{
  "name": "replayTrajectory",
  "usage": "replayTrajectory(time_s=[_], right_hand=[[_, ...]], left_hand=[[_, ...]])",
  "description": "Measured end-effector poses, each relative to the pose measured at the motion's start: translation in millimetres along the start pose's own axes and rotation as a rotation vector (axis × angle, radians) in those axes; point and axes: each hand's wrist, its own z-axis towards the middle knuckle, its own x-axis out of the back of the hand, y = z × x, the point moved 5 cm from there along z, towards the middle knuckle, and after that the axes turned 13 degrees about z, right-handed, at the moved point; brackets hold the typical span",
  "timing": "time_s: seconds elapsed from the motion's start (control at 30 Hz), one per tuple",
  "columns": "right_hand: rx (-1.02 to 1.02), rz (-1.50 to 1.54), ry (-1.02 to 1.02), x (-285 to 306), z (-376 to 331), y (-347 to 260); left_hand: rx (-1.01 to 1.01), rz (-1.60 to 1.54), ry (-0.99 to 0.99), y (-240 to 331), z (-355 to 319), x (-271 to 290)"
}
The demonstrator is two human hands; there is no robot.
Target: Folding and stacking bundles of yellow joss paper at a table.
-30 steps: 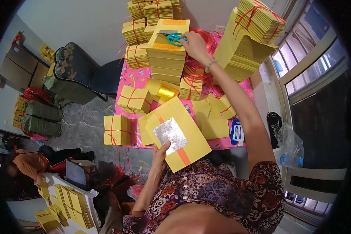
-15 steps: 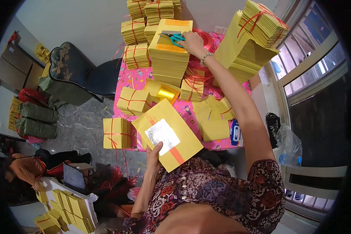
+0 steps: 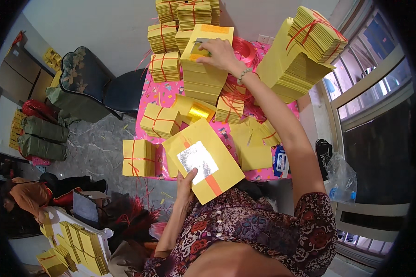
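My left hand (image 3: 186, 185) grips several sheets of yellow joss paper (image 3: 224, 173) at their lower left edge, thumb on top. The front sheet bears a silver square and an orange stripe, and a sheet behind fans out at the left. My right hand (image 3: 219, 54), with a beaded bracelet at the wrist, reaches over the tall stack of yellow paper (image 3: 203, 81). Its thumb and fingers are spread apart on the stack's top. A grey edge shows by the fingertips; the teal scissors are not plainly visible, the hand covering that spot.
Bundles tied with red string (image 3: 164, 67) stand along the table's left and back. At the right is another tall paper stack (image 3: 282, 69). A pink patterned cloth (image 3: 224, 131) covers the table. A chair (image 3: 120, 92) stands left; a person (image 3: 30, 194) is at lower left.
My right hand has slid left over the scissors' place, its thumb now spread from the fingers; the teal handles have gone from sight. The held sheets have shifted slightly right and fanned more.
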Motion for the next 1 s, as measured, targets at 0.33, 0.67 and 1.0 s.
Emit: replayTrajectory(time_s=[0.33,0.67,1.0], right_hand=[[-0.24,0.126,-0.122,-20,7,9],[-0.489,0.394,0.232,5,-3,39],[-0.634,0.62,0.326,-2,-14,72]], left_hand=[[-0.013,0.037,0.023,-5,-1,4],[0.006,0.03,0.022,-4,1,1],[0.014,0.031,0.017,-11,-2,-2]])
